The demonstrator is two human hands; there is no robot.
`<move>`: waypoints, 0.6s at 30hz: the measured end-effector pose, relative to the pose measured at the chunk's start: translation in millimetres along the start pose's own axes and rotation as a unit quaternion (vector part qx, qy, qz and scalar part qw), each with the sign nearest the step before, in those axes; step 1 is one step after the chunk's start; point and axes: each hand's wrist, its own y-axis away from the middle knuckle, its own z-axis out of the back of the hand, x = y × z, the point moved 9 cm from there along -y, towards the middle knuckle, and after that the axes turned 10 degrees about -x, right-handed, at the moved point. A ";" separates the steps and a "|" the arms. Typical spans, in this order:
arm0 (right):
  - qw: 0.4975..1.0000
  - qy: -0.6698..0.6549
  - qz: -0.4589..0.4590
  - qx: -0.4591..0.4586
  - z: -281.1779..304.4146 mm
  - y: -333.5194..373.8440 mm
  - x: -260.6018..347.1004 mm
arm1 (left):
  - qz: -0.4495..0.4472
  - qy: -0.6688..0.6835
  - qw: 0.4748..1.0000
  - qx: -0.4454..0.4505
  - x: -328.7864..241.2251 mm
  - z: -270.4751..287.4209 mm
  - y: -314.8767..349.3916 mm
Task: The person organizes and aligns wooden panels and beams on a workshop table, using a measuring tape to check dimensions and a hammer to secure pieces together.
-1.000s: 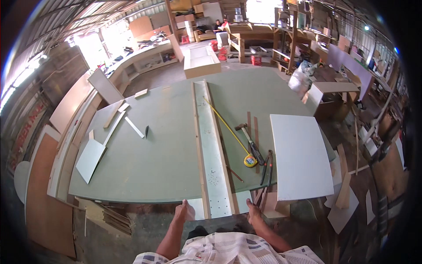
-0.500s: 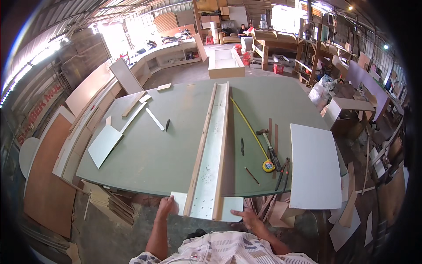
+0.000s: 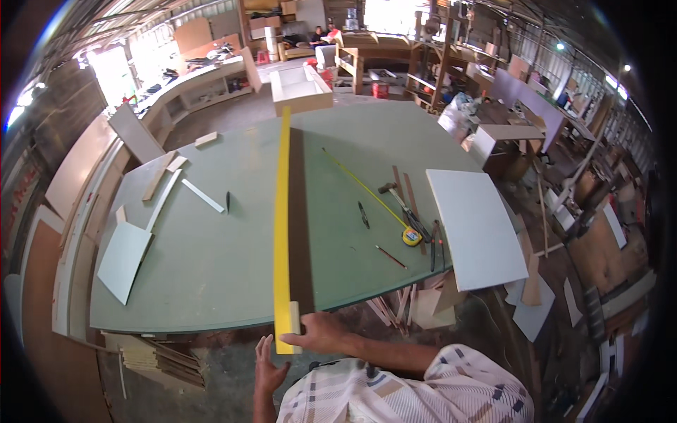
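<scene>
1. Left hand (image 3: 268, 370): fingers spread apart, just beside the near end of the yellow board (image 3: 281, 233), a narrow gap between them
2. Right hand (image 3: 323, 333): clamped on that end from the right, thumb across it, other fingers curled and partly hidden; it touches a short pale block (image 3: 295, 317) against the board's right side
3. The yellow board runs lengthwise over the green table (image 3: 204, 275), its near end sticking out past the near edge, its far end reaching about the far edge, a dark shadow along its right side
4. Below the near edge, to the left, are stacked boards (image 3: 159, 356)
5. On the right, a white panel (image 3: 479, 229) overhangs the table edge, with pliers (image 3: 434, 247) just beside it
6. A pencil (image 3: 391, 257), a tape measure (image 3: 412, 236) with its blade drawn out, and a hammer (image 3: 405, 204) lie there too; a band of green top separates them from the board
7. On the left, a wide stretch of green top reaches to a small white panel (image 3: 125, 262) near the edge
8. Beyond the far edge, a white box (image 3: 302, 83) stands on the floor
</scene>
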 end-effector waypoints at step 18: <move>0.832 0.279 -0.152 -0.455 294.9 -126.9 -372.5 | 0.231 0.212 0.908 -0.278 52.8 -24.9 18.5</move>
